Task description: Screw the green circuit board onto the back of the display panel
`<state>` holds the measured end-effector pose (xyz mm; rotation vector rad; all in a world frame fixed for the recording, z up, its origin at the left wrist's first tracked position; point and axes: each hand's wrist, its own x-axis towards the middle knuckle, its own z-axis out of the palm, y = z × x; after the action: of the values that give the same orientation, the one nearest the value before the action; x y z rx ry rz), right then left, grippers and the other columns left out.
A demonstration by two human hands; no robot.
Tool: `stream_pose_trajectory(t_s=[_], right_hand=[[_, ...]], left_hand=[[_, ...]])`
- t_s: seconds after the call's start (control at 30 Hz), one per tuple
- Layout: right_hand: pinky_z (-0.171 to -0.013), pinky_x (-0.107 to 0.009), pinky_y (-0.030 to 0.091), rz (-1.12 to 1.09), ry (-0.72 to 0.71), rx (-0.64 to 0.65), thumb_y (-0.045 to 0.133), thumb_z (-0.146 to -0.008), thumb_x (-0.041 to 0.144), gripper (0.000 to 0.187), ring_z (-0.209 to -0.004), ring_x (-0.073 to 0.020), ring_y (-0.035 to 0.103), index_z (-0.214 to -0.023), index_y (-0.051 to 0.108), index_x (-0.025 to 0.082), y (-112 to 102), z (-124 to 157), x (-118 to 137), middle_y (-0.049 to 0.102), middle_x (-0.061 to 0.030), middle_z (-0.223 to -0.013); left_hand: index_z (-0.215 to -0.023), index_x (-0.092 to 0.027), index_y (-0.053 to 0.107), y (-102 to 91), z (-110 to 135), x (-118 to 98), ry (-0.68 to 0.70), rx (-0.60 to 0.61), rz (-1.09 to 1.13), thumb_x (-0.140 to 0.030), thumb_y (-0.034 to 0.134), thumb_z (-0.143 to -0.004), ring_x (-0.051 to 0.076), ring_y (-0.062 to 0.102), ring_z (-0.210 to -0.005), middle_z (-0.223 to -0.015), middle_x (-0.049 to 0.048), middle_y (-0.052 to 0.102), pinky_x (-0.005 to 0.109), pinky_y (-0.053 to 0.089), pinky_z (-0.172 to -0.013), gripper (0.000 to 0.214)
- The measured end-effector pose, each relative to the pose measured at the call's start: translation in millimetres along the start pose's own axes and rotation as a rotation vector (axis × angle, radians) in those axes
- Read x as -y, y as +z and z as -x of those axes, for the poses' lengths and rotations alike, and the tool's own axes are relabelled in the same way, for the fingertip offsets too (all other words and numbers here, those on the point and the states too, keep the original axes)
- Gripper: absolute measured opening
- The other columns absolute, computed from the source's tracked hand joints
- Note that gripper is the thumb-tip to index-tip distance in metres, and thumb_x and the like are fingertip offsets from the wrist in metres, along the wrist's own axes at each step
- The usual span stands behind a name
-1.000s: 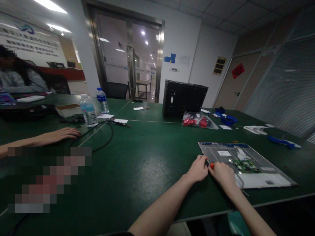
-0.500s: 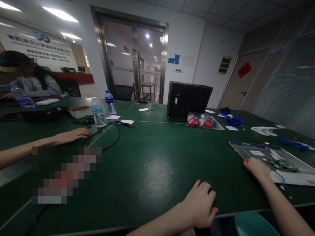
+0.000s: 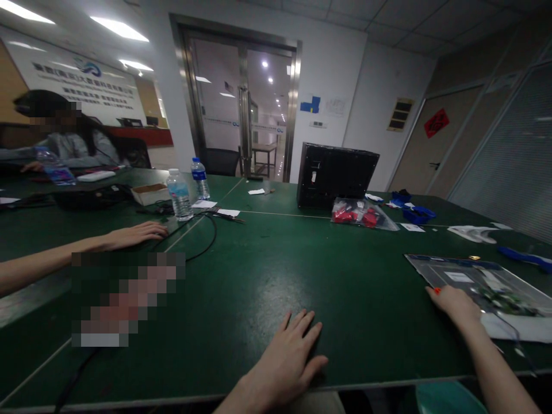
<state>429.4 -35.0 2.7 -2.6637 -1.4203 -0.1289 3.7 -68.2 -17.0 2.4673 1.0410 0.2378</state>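
Note:
My left hand [image 3: 284, 359] lies flat on the green table [image 3: 267, 270] near its front edge, fingers spread, holding nothing. My right hand [image 3: 457, 305] rests at the near left corner of a flat grey panel [image 3: 435, 270] that carries a small green circuit board [image 3: 504, 299]. Its fingers are curled around a small orange-tipped tool [image 3: 436, 291], of which only the tip shows.
A black monitor housing [image 3: 336, 172] stands at mid-table with a bag of red parts [image 3: 362, 217] before it. Two water bottles [image 3: 180, 195], a black cable [image 3: 202, 241] and blue parts [image 3: 416, 214] lie around. A co-worker's hand [image 3: 138, 233] rests at left; another person sits far left.
My left hand left the panel's corner and slid left along the front edge, opening flat. The view swung left, so the panel sits further right. My right hand stays at the panel.

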Motion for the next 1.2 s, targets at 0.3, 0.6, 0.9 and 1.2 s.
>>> stream_pose_trajectory(t_s=[0.3,0.6,0.9,1.2], right_hand=[[-0.071,-0.041,0.055,0.053,-0.141,0.125,0.039,-0.097,0.053,0.058,-0.084,-0.0362,0.073,-0.085,0.072,0.007,29.9,94.5,112.6,0.072,-0.0257,-0.086],[-0.076,-0.038,0.055,-0.043,-0.398,0.199,0.043,-0.099,0.038,0.047,-0.095,-0.0329,0.072,-0.122,0.060,0.000,4.5,187.0,206.6,0.064,-0.0295,-0.120],[-0.071,-0.044,0.058,-0.256,-0.677,0.438,0.066,-0.083,0.043,0.067,-0.090,-0.0377,0.072,-0.134,0.052,0.002,-10.9,255.3,268.0,0.060,-0.0322,-0.125],[-0.073,-0.039,0.059,-0.637,-1.200,0.455,0.072,-0.074,0.044,0.053,-0.092,-0.0324,0.070,-0.119,0.063,0.017,-28.2,266.6,267.6,0.070,-0.0141,-0.116]], left_hand=[[-0.145,-0.015,0.045,-31.5,-2.7,27.2,-0.110,-0.017,-0.143,-0.044,0.041,-0.101,0.032,0.032,-0.143,-0.153,0.0178,0.040,0.055,0.018,-0.117,0.053],[-0.142,-0.011,0.048,-40.8,-28.8,23.9,-0.038,-0.062,-0.174,-0.043,0.040,-0.101,0.033,0.033,-0.142,-0.150,0.0202,0.043,0.056,0.019,-0.117,0.053],[-0.127,-0.012,0.059,-54.0,-51.9,53.2,0.036,-0.039,-0.145,-0.032,0.032,-0.102,0.026,0.051,-0.128,-0.138,0.0162,0.057,0.038,0.039,-0.107,0.042],[-0.145,-0.008,0.042,-47.9,-13.9,103.8,-0.007,-0.056,-0.289,-0.038,0.037,-0.100,0.031,0.037,-0.139,-0.151,0.0193,0.041,0.045,0.029,-0.114,0.054]])
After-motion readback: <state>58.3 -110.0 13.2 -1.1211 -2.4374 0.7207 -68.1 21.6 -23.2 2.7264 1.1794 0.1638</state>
